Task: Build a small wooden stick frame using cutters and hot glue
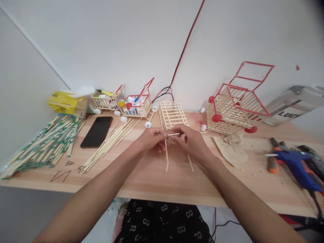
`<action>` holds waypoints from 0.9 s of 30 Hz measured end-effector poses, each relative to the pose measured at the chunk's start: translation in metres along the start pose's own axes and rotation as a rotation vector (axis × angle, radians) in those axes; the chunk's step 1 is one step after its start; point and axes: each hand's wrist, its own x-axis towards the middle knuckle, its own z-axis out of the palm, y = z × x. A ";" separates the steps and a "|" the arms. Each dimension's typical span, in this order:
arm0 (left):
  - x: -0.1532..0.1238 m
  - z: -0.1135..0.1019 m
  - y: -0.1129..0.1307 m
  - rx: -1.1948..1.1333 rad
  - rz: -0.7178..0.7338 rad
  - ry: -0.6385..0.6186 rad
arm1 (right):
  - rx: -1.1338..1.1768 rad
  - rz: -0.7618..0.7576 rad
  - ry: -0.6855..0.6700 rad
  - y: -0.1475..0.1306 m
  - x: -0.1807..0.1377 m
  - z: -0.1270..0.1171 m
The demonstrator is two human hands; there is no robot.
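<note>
A short wooden stick [174, 134] lies crosswise between my hands at the front of a small stick-built basket frame [173, 113]. My left hand [153, 140] is closed with thumb and fingers at the stick's left end. Pinching its right end is my right hand [190, 139]. Below my left fingertips, a longer stick [166, 155] reaches toward me, bent near its end. Another stick [190, 163] slants out from under my right hand. My fingers hide where these sticks meet the basket frame.
Loose sticks [108, 145], a phone [96, 132] and wrapped chopsticks [48, 145] lie left. Two small carts [136, 107] with bottle caps stand behind. To the right are a larger red-trimmed cart [231, 104], crumpled brown paper [231, 150] and a blue glue gun [295, 163].
</note>
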 end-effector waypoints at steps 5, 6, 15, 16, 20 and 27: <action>0.001 0.002 -0.002 0.060 0.022 0.042 | -0.039 -0.053 0.026 0.001 -0.001 -0.001; 0.001 0.002 -0.002 0.074 0.024 0.044 | -0.041 -0.074 0.030 0.000 -0.001 -0.001; 0.003 0.003 -0.005 0.114 -0.012 0.039 | -0.014 -0.251 0.082 -0.008 0.001 -0.002; 0.003 0.003 -0.005 0.112 -0.017 0.039 | -0.004 -0.254 0.083 -0.008 0.001 -0.002; 0.002 0.003 -0.006 0.120 -0.015 0.036 | 0.069 -0.256 0.085 -0.011 0.000 -0.002; 0.001 0.004 -0.006 0.104 -0.013 0.027 | 0.344 -0.116 0.076 -0.021 -0.005 -0.011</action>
